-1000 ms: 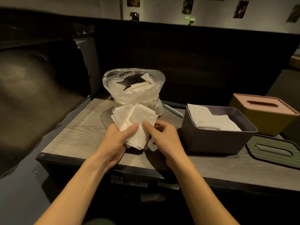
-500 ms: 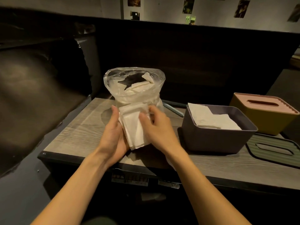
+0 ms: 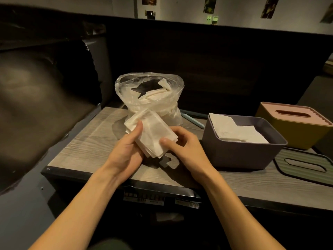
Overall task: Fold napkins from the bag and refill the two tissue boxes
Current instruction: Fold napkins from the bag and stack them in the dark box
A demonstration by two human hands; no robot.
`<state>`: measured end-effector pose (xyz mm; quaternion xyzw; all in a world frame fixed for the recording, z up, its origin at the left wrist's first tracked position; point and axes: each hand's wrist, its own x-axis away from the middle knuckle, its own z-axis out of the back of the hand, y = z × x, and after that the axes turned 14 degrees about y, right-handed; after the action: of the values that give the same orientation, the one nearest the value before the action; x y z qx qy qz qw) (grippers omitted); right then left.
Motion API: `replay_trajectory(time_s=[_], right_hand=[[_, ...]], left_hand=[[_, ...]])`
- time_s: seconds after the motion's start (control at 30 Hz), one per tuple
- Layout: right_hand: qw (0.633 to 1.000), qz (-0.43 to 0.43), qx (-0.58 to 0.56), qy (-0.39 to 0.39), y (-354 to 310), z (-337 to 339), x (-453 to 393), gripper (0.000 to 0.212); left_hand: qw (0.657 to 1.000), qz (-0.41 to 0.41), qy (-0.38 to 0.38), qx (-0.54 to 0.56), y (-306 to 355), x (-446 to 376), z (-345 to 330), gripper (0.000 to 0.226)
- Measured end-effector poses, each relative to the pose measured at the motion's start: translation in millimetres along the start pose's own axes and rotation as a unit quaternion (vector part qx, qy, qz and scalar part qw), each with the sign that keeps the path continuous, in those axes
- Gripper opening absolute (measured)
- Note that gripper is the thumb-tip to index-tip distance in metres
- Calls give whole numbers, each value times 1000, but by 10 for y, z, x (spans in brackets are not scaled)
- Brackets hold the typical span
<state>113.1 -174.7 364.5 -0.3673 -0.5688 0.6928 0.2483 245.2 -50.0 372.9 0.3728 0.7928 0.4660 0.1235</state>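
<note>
Hands are pinching folded napkin stack (image 3: 152, 134) above table (image 3: 86, 141) before bag (image 3: 149, 98), left hand (image 3: 126, 150) cradling, right hand (image 3: 182, 147) squaring edges, likely for open purple tissue box (image 3: 241, 152) nearby.

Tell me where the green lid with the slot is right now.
In the head view, the green lid lies flat on the table at the far right, just right of the open purple box and in front of the yellow box.
</note>
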Motion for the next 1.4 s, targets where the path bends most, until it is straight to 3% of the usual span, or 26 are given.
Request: replay_trajectory(time_s=[0.07,0.13,0.23,0.3,0.4,0.53,0.6,0.67,0.77,0.87,0.97,1.13,1.3,1.4], right_hand=[[998,14,-48,34,-2,41,10,18],[998,18,-50,45,11,57,12,23],[1000,-9,2,-15,22,6,41,59],[996,-2,59,-59,38,-44,60,71],[994,15,88,-67,37,-43,56,61],[1000,13,2,19,40,-9,59,34],[998,36,-15,57,32,20,84,31],[995,50,-12,89,35,29,93,39],[996,33,16,80,67,34,99,60],[996,23,86,14,74,14,104,83],[990,54,127,-25,76,-29,113,102],[968,100,232,-10,145,-93,104,110],[970,106,218,23,165,-69,104,91],[968,108,224,33,136,-44,124,79]], left_hand=[[1000,-17,0,-26,6,-21,27,49],[999,-17,10,-29,5,-33,26,51],[1000,11,21,3,-3,20,-30,44],[1000,15,14,24,-2,55,-70,37],[999,14,19,42,17,61,-77,36],[999,-36,20,-29,0,-10,4,42],[994,-74,18,-74,-17,-28,31,38],[979,-136,35,-147,-47,-56,53,38],[944,-182,84,-262,-116,-83,26,69],[921,-186,56,-337,-166,-76,-34,90],[914,-194,27,-356,-181,-75,-29,97],[902,-221,21,-370,-204,-59,-12,84],[934,-204,123,-266,-205,-190,-50,34],[940,-205,139,-235,-238,-209,-93,10]])
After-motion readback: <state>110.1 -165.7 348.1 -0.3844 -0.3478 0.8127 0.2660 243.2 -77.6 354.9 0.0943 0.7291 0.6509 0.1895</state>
